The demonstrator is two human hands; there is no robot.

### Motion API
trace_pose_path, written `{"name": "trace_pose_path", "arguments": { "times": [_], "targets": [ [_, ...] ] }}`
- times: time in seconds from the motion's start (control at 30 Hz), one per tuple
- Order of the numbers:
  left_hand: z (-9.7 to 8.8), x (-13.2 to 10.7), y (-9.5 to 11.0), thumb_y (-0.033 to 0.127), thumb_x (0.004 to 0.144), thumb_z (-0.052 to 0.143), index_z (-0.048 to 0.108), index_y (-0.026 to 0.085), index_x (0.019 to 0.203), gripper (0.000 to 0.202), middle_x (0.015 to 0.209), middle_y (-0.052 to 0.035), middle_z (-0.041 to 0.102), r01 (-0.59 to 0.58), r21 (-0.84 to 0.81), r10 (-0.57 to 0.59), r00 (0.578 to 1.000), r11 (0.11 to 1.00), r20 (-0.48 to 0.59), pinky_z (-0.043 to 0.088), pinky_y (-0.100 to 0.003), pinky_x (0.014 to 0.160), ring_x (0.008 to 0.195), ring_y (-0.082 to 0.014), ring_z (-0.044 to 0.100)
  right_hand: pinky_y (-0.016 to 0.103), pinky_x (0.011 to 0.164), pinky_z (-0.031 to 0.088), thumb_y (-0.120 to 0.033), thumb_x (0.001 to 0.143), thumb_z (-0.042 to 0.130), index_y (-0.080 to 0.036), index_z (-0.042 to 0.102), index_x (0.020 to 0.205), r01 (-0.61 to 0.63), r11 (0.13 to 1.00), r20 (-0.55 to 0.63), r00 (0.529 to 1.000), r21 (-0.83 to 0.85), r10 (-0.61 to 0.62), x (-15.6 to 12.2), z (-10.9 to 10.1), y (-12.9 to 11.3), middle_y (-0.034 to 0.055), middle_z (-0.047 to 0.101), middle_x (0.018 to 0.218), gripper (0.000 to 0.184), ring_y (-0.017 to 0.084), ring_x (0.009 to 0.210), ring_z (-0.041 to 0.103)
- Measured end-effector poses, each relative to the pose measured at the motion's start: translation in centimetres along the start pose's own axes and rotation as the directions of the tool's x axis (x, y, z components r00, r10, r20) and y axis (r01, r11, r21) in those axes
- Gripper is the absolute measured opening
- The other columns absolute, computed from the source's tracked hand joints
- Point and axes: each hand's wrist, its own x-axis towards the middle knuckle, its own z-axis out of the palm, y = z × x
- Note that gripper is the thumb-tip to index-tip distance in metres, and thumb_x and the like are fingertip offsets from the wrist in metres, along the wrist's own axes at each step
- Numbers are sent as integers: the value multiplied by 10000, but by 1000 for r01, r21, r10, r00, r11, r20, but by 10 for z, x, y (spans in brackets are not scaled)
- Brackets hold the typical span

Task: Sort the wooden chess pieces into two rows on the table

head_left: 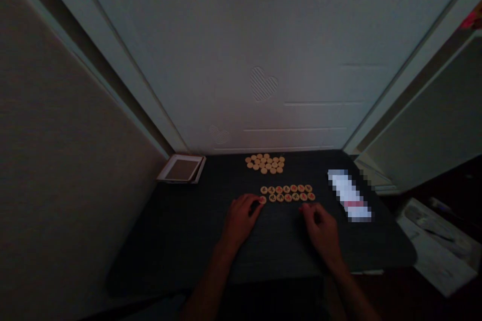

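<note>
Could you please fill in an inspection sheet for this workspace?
Surface: dark table, dimly lit.
Job's things: marked discs in two rows, with red or dark signs; beyond them, a loose group of plain-looking discs.
Clutter: shallow box at the far left corner; bright item on the right, too blurred to identify.
Hands: left hand touches the leftmost disc of the near row; right hand is just nearer than that row, fingers curled, contents unclear.
Cables: nothing seen.
Surroundings: white panel with heart patterns behind the table; pale box at lower right.
</note>
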Motion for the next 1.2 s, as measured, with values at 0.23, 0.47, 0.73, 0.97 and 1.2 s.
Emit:
{"name": "trace_pose_path", "arguments": {
  "times": [0.23,0.47,0.73,0.97,1.2],
  "targets": [
    [2,0,-3,335,968,591,677,269,1016,119,1015,-9,729,34,-34,-34,999,999,5,475,-374,828,815,-194,647,316,691,424,-457,951,555,-240,442,671,106,974,-204,968,-202,-148,23,-28,31,75,693,891,372,208,764,629],
    [1,0,-2,302,980,568,674,273,1016,116,1038,-13,737,11,-11,-11,1000,1000,12,468,-389,863,950,-222,660,320,662,425,-373,963,494,-250,376,697,93,975,-144,982,-201,-123,23,-25,41,126,717,1111,316,229,811,660],
    [1,0,0,253,980,561,679,281,1037,134,1073,-7,733,-19,33,19,1000,999,12,477,-374,872,1002,-218,662,296,602,419,-300,933,493,-251,371,701,84,958,-49,994,-274,-101,20,-24,42,103,714,1211,267,196,700,655],
    [2,1,1,274,996,538,679,290,1078,164,1108,-10,730,-3,55,2,1000,998,16,479,-386,890,1027,-217,665,300,649,440,-296,935,488,-255,360,695,71,964,-52,995,-255,-87,21,-24,37,90,740,1153,275,211,767,684],
    [0,1,2,266,998,532,672,310,1134,200,1145,-10,722,-16,67,15,1000,998,15,477,-385,903,1051,-219,658,309,666,437,-315,943,496,-256,369,698,89,969,-70,992,-229,-107,21,-23,39,95,741,1128,281,223,820,688]
  ]
}}
